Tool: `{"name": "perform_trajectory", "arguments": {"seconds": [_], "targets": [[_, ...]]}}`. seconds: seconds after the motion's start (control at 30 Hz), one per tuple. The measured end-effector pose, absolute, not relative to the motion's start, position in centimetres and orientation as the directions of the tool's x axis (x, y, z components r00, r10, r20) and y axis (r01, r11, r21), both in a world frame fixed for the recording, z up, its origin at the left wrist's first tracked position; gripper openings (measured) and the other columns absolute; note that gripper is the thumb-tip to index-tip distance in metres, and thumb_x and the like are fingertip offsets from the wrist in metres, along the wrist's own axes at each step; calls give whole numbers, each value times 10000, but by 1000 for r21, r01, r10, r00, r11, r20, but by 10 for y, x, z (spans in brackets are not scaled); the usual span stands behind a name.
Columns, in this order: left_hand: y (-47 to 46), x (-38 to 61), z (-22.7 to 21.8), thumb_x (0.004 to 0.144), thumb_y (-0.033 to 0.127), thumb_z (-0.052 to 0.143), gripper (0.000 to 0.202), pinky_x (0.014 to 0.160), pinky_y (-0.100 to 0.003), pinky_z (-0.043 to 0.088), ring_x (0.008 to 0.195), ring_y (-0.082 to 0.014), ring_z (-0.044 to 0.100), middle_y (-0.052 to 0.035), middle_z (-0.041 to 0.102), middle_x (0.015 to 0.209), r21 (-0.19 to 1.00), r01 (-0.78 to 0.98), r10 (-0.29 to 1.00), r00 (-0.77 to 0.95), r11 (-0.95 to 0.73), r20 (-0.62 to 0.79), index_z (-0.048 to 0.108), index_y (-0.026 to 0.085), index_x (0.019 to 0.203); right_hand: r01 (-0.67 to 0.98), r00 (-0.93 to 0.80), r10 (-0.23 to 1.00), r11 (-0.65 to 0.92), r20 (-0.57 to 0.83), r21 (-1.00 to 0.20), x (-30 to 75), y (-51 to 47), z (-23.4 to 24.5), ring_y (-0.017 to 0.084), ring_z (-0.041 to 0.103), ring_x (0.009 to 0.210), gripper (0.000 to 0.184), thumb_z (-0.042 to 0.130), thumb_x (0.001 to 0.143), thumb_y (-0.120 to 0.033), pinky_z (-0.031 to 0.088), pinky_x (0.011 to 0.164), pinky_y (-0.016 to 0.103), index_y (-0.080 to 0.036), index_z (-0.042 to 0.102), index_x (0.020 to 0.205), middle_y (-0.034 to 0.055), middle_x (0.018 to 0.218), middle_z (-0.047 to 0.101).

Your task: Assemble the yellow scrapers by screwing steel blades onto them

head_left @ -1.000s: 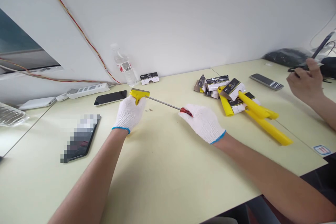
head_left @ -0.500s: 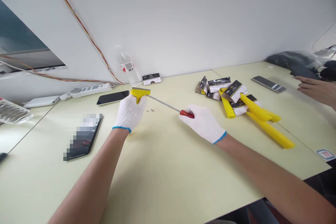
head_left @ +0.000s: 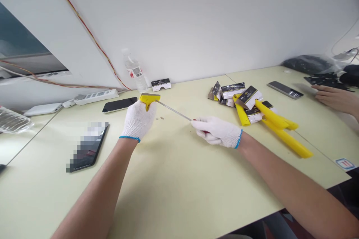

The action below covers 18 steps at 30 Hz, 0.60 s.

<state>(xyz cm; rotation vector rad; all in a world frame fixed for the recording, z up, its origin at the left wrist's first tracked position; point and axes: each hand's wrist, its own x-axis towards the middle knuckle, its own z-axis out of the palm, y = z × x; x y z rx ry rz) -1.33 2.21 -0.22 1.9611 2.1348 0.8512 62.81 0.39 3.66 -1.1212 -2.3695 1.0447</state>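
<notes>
Both my hands wear white knit gloves. My left hand is closed around a yellow scraper, whose blade end sticks out above the fingers. My right hand grips the red handle of a screwdriver; the handle is almost hidden in the fist. The thin metal shaft runs up and left to the scraper head, where its tip meets it. Two small screws lie on the table just below the shaft.
A pile of yellow scrapers with card sleeves lies to the right. Two phones, a power strip, a water bottle and a small card sit at the back left. Another person's hand rests far right near a remote.
My right hand has rolled over on the screwdriver handle, so the red grip is now covered. The other person's hand has dropped to the table, letting go of the dark tool.
</notes>
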Motion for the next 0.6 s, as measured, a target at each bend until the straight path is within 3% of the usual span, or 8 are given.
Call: {"name": "perform_trajectory", "arguments": {"seconds": [0.13, 0.27, 0.4, 0.47, 0.6], "targets": [[21, -15, 1, 1004, 378, 542, 309, 680, -324, 348, 678, -180, 520, -52, 598, 725, 483, 876, 945, -167, 11, 281, 480, 219, 747, 454, -720, 694, 497, 25, -740, 619, 3, 41, 235, 730, 1182, 731, 423, 1101, -761, 619, 653, 174, -151, 809, 1213, -7, 1050, 772], [22, -16, -1, 998, 379, 535, 293, 675, -322, 375, 677, -199, 547, -50, 600, 719, 474, 881, 946, -151, -3, 287, 491, 224, 753, 292, -755, 629, 577, 186, -763, 604, 2, 48, 145, 784, 1100, 486, 526, 1125, -537, 543, 586, -7, -237, 866, 951, 28, 887, 777], [21, -13, -4, 981, 386, 534, 285, 633, -321, 376, 635, -204, 550, -42, 601, 686, 495, 869, 954, -135, -16, 268, 494, 230, 746, 318, -752, 635, 585, 178, -746, 596, 4, 50, 205, 779, 1126, 541, 561, 1076, -620, 608, 641, 71, -176, 861, 999, 35, 942, 787], [20, -12, -4, 983, 394, 526, 285, 621, -320, 372, 617, -198, 537, -37, 596, 679, 507, 862, 954, -132, -23, 268, 490, 232, 751, 343, -739, 652, 578, 167, -740, 600, 6, 48, 203, 785, 1056, 553, 597, 1042, -650, 610, 630, 98, -152, 830, 986, 35, 874, 768], [20, -14, -3, 981, 416, 535, 305, 626, -323, 376, 619, -197, 538, -45, 604, 692, 506, 862, 953, -151, -3, 262, 486, 232, 742, 381, -699, 689, 584, 190, -717, 621, 10, 40, 141, 795, 902, 325, 718, 985, -567, 570, 553, 51, -278, 772, 845, -9, 627, 653]]}}
